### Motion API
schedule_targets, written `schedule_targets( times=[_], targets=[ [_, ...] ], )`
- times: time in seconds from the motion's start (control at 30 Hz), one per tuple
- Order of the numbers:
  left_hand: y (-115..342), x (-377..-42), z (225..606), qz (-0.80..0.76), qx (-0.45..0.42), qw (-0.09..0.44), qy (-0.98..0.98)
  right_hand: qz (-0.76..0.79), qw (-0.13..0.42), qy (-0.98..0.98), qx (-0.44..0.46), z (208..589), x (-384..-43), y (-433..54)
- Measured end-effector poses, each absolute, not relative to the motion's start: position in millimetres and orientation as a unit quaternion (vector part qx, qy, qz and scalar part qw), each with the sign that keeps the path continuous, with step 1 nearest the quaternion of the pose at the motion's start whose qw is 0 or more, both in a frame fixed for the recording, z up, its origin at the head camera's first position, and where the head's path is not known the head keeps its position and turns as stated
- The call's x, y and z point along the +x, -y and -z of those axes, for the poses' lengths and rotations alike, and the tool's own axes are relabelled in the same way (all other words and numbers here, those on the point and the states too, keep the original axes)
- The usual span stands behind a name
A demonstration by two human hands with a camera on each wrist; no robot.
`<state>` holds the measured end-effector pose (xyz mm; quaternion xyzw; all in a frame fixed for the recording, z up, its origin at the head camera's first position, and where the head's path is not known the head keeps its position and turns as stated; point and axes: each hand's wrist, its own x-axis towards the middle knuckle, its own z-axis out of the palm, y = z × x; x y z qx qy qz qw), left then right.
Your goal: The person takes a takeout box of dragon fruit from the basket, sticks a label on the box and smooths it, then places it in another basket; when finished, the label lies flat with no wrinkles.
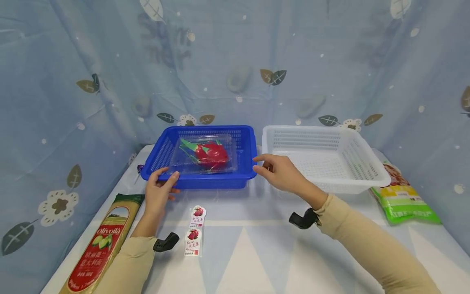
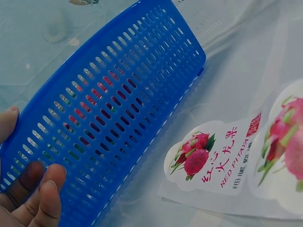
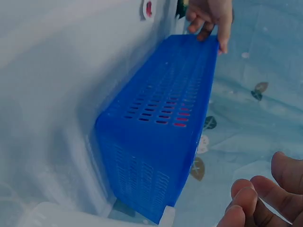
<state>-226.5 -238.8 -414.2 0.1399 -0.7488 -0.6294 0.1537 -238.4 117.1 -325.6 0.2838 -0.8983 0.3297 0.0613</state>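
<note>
A blue plastic basket (image 1: 205, 182) holds a clear plastic box (image 1: 232, 143) with a red dragon fruit (image 1: 213, 154) inside, its tips green. My left hand (image 1: 158, 200) grips the basket's front left corner, thumb at the rim and other fingers against the slotted outer wall, as the left wrist view shows. Beside the basket's right rim hovers my right hand (image 1: 279, 171), fingers loosely bent with a gap between thumb and forefinger and nothing in it. In the right wrist view the fingers (image 3: 244, 196) stand apart from the blue wall.
A white basket (image 1: 327, 185) stands to the right, a green snack bag (image 1: 404, 200) beyond it. A strip of dragon fruit stickers (image 1: 193, 232) lies in front of the blue basket. At the left are a spaghetti pack (image 1: 103, 249) and a purple-wrapped lollipop (image 1: 140, 168). A patterned curtain (image 1: 235, 61) hangs behind.
</note>
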Motion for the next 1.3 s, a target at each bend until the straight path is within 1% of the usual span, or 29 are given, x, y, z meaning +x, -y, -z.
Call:
schedule_targets(
  times=[0.3, 0.43, 0.57, 0.8, 0.93, 1.03, 1.3],
  targets=[
    [240, -228, 414, 0.618, 0.147, 0.151, 0.757, -0.278, 0.017, 0.925, 0.26, 311, -298, -78],
    [241, -228, 412, 0.615, 0.151, 0.149, 0.76, -0.257, 0.004, 0.932, 0.255, 306, -320, -67],
    [241, -226, 414, 0.617, 0.151, 0.157, 0.756, -0.241, -0.007, 0.936, 0.257, 300, -338, -57],
    [240, -226, 416, 0.619, 0.147, 0.16, 0.754, -0.221, -0.023, 0.941, 0.257, 285, -361, -37],
    [243, -225, 415, 0.612, 0.151, 0.173, 0.757, -0.237, -0.073, 0.936, 0.248, 284, -370, -27],
    [243, -226, 416, 0.611, 0.151, 0.168, 0.758, -0.274, -0.115, 0.927, 0.23, 287, -376, -25],
    [240, -226, 420, 0.614, 0.157, 0.155, 0.758, -0.375, -0.163, 0.887, 0.213, 302, -385, -21]
  ],
)
